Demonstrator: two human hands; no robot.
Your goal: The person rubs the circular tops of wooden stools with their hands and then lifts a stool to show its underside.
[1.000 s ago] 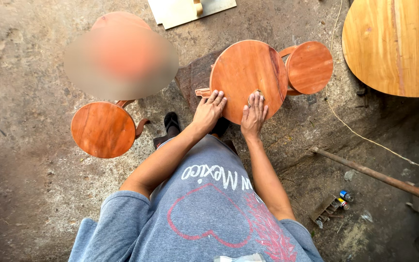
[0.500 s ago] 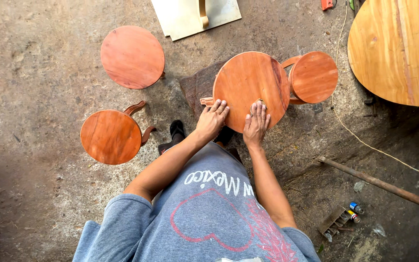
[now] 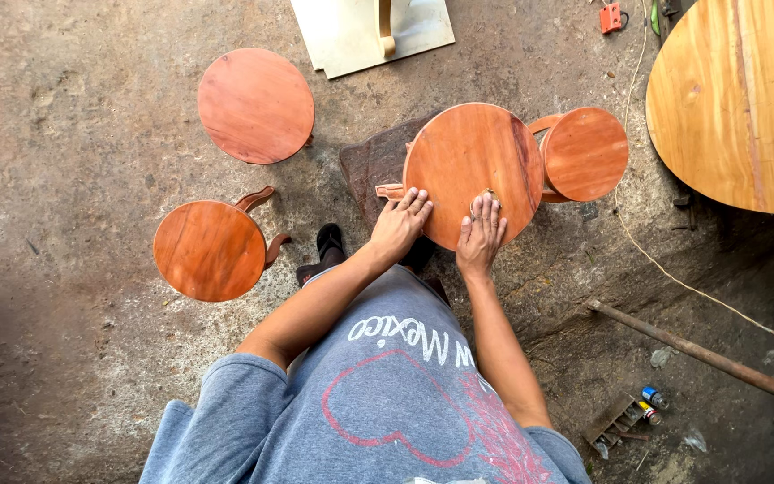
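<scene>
Now both hands rest on a round wooden stool

Seen from above, a person in a grey shirt bends over a round stool [image 3: 472, 170] of reddish wood, which stands a little right of the middle of the frame on the concrete floor [image 3: 64, 108]. The left hand [image 3: 399, 226] lies flat on the lower left edge of the seat, with the fingers stretched out and close together, and it holds nothing. The right hand [image 3: 480, 235] lies on the lower part of the seat, just beside the left one but apart from it. Its fingers are also stretched forward, and under the fingertips there is something small and pale; I cannot tell what it is or if it is gripped.

Just right of this stool, and touching it or partly under it, stands a smaller round stool [image 3: 584, 154] of the same colour. Another round stool [image 3: 255, 105] stands in the upper left of the frame, well apart, and a fourth stool [image 3: 210, 250] with curved legs stands at the left, near the person's left arm. A large round tabletop [image 3: 745, 99] of lighter wood fills the upper right corner. A pale board [image 3: 351, 31] lies at the top centre. A long rusty pipe [image 3: 700, 354] lies at the lower right, with two small cans [image 3: 649, 403] near it.
</scene>
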